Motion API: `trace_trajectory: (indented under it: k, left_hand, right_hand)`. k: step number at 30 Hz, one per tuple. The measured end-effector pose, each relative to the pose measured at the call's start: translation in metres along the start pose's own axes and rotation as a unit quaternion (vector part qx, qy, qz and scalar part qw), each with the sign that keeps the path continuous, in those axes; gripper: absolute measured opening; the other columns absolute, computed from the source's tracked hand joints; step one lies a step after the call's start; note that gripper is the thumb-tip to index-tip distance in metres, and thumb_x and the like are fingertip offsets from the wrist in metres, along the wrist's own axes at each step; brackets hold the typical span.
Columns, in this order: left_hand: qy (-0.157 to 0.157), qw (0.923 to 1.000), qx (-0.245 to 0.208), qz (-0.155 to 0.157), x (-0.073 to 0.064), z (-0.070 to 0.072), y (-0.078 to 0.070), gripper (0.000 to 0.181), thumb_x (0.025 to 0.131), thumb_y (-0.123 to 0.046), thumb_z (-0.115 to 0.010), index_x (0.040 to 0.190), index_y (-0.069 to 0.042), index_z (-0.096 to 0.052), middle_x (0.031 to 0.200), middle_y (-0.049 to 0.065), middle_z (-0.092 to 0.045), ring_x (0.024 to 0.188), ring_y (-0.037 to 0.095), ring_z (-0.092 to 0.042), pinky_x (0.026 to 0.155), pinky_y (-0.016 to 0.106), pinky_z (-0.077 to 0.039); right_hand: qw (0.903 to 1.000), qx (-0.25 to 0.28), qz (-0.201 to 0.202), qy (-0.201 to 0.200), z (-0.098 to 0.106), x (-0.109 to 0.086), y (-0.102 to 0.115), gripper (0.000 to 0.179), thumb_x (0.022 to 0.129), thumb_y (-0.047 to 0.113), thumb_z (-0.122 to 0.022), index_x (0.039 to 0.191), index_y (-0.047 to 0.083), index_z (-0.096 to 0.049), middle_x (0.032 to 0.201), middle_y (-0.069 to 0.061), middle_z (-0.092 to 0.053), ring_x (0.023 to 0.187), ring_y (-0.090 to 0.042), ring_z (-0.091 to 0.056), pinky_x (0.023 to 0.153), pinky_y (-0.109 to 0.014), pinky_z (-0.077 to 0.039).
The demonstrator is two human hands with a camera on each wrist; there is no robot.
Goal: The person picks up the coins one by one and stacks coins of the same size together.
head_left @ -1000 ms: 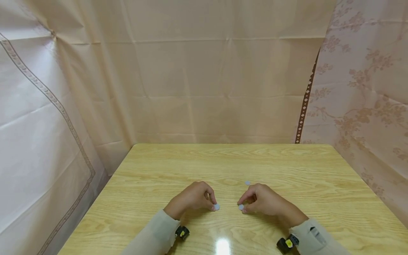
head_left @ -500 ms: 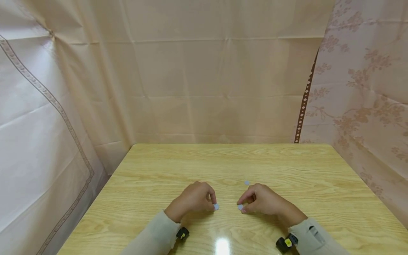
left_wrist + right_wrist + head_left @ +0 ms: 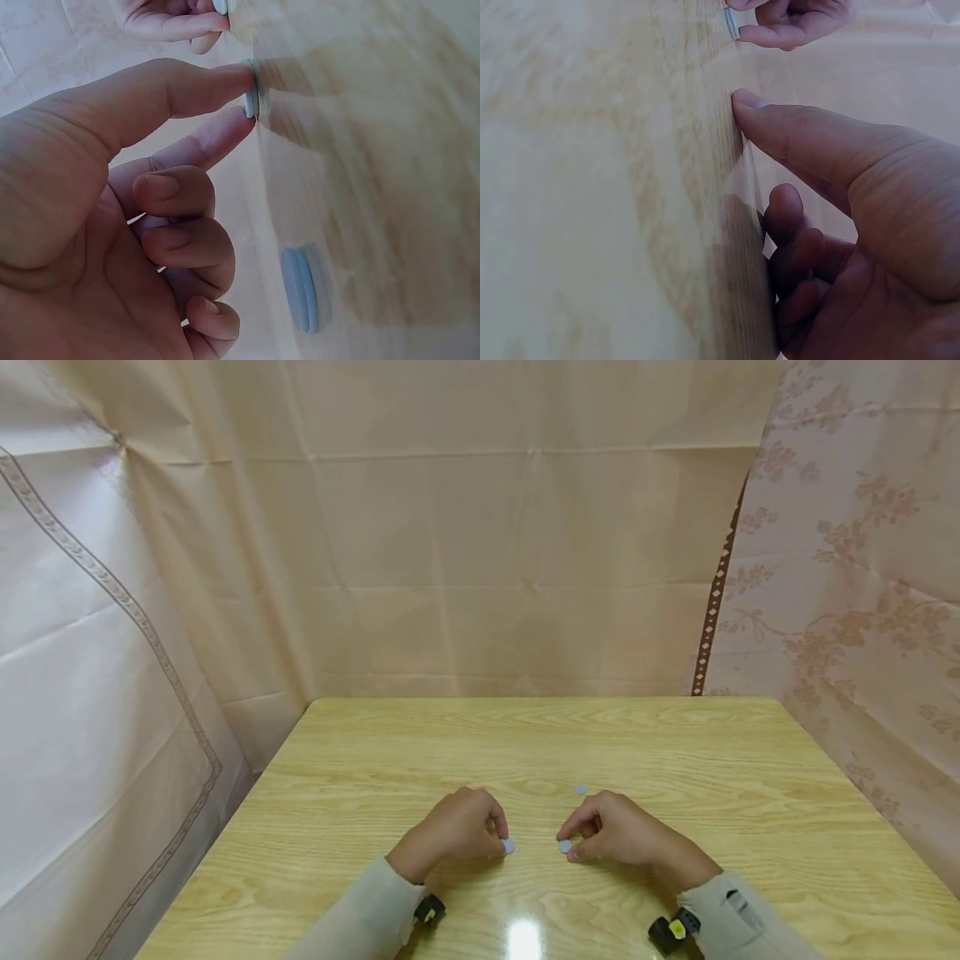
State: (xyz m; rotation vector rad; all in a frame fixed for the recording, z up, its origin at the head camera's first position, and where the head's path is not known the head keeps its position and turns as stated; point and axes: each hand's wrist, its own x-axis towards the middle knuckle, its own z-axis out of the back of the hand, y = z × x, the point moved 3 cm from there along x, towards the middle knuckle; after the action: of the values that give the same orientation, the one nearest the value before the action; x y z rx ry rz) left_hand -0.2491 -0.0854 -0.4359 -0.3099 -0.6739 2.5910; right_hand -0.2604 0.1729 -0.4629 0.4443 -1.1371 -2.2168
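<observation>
My left hand (image 3: pixel 467 823) pinches a small pale blue round disc (image 3: pixel 509 846) between thumb and index finger, low against the table. In the left wrist view this disc (image 3: pixel 251 88) stands edge-on between the two fingertips, and the other fingers curl loosely. Opposite it, my right hand (image 3: pixel 618 831) has its thumb and index finger at the edges of a second similar disc (image 3: pixel 565 846). That disc is hidden behind the thumb (image 3: pixel 780 127) in the right wrist view. A third disc (image 3: pixel 581 789) lies on the table beyond the right hand; up close this disc (image 3: pixel 301 289) looks layered at its rim.
The wood-grain table (image 3: pixel 420 735) carries the discs, with a bright light reflection near its front. Beige cloth (image 3: pixel 480 543) hangs behind it, and patterned cloths hang at both sides. Black camera mounts (image 3: pixel 430 910) sit under the wrists.
</observation>
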Motion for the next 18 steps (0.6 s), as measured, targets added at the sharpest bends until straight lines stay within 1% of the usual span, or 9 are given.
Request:
trace_trajectory:
  k: [3, 10, 18]
  left_hand:
    - [0.001, 1.0000, -0.005, 0.000, 0.0000, 0.0000, -0.0002, 0.015, 0.080, -0.023, -0.088, 0.076, -0.026, -0.074, 0.087, -0.011, -0.070, 0.069, 0.006, -0.059, 0.065, 0.027, -0.051]
    - [-0.003, 1.0000, 0.001, 0.005, 0.0018, -0.0003, 0.0015, 0.017, 0.079, -0.023, -0.089, 0.075, -0.027, -0.074, 0.089, -0.011, -0.070, 0.071, 0.006, -0.059, 0.066, 0.027, -0.051]
    - [-0.002, 0.9998, -0.020, 0.000, 0.0005, 0.0007, -0.0013, 0.015, 0.078, -0.020, -0.090, 0.078, -0.023, -0.075, 0.084, -0.012, -0.070, 0.068, 0.006, -0.060, 0.064, 0.027, -0.052]
  right_hand:
    - [1.0000, -0.001, 0.002, 0.000, -0.0002, 0.0001, 0.0000, 0.019, 0.084, 0.023, -0.087, 0.102, 0.020, -0.081, 0.084, -0.004, -0.058, 0.074, -0.015, -0.050, 0.062, -0.022, -0.044]
    - [0.9999, -0.006, 0.009, -0.001, -0.0011, 0.0009, -0.0012, 0.018, 0.084, 0.022, -0.087, 0.102, 0.020, -0.081, 0.084, -0.004, -0.059, 0.073, -0.013, -0.050, 0.060, -0.022, -0.044]
    - [0.9999, -0.009, 0.009, -0.004, -0.0008, 0.0004, -0.0011, 0.018, 0.084, 0.023, -0.087, 0.101, 0.020, -0.081, 0.084, -0.003, -0.059, 0.073, -0.013, -0.050, 0.060, -0.022, -0.044]
